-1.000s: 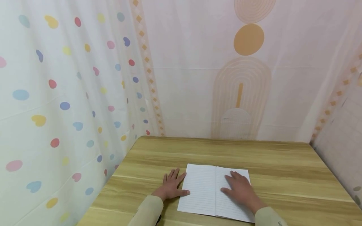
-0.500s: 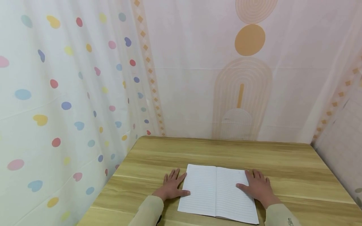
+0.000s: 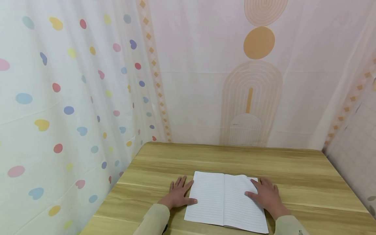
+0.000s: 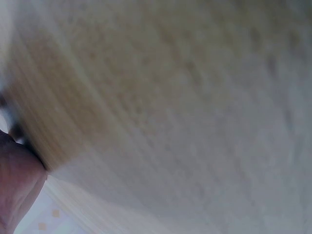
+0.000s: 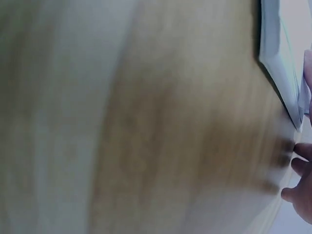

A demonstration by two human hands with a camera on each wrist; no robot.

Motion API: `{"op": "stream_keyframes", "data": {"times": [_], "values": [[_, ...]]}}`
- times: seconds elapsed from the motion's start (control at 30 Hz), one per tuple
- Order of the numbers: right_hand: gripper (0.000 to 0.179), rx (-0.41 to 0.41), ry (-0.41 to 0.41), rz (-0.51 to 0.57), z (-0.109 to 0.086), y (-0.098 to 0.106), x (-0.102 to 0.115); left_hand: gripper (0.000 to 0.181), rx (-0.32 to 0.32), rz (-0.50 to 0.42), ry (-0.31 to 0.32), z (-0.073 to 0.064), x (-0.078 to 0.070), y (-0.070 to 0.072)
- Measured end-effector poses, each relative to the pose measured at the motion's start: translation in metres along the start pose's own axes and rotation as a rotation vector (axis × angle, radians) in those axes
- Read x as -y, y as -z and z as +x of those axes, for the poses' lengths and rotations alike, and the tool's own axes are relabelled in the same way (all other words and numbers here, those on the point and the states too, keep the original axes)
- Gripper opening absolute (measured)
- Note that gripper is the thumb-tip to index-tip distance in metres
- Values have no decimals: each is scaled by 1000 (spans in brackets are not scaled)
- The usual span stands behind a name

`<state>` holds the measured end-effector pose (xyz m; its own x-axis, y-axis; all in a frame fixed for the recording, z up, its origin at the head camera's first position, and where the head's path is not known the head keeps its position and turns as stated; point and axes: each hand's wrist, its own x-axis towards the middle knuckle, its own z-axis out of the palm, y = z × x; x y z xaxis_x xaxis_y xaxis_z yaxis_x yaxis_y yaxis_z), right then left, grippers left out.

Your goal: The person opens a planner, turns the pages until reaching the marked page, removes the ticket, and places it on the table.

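Note:
An open lined notebook (image 3: pixel 210 199) lies on the wooden table, its pages blank. My left hand (image 3: pixel 176 195) rests flat at its left edge, fingers spread on the wood and thumb on the left page. At the right edge, my right hand (image 3: pixel 266 195) has its thumb and index finger on the right page, with the other fingers on the table. Near that index finger the page's top right corner is bent up, baring a strip of the sheet beneath. In the right wrist view, the notebook's edge (image 5: pixel 282 63) shows beside several fingertips (image 5: pixel 303 152).
The wooden table (image 3: pixel 235 158) reaches back to a pale curtain (image 3: pixel 191 98) with an arch print. A curtain with coloured dots (image 3: pixel 73 130) hangs along the left side. The left wrist view is mostly blurred tabletop (image 4: pixel 146 122).
My right hand has moved right from the middle of the right page to its outer edge. The top right corner of that page has since bent up. My left hand has stayed put.

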<state>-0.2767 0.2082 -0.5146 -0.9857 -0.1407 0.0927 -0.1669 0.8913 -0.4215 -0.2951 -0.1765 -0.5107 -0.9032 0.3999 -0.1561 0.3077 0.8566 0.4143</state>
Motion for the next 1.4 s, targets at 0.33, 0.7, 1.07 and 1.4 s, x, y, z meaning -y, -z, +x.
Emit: {"op": "stream_keyframes", "data": {"times": [0.33,0.7,1.07,1.4], "values": [[55,-91,29,2,7,1,8,90,-9,1,8,0,-1,-1],[62,-49,-91,291,12,16,16,90,-14,-11,1,-1,-2,-1],[64,-56,-126,497,17,29,25,91,-7,-21,8,-1,0,-2],[63,-90,-118,582,25,33,41,92,-6,-21,5,-2,0,-2]]}}
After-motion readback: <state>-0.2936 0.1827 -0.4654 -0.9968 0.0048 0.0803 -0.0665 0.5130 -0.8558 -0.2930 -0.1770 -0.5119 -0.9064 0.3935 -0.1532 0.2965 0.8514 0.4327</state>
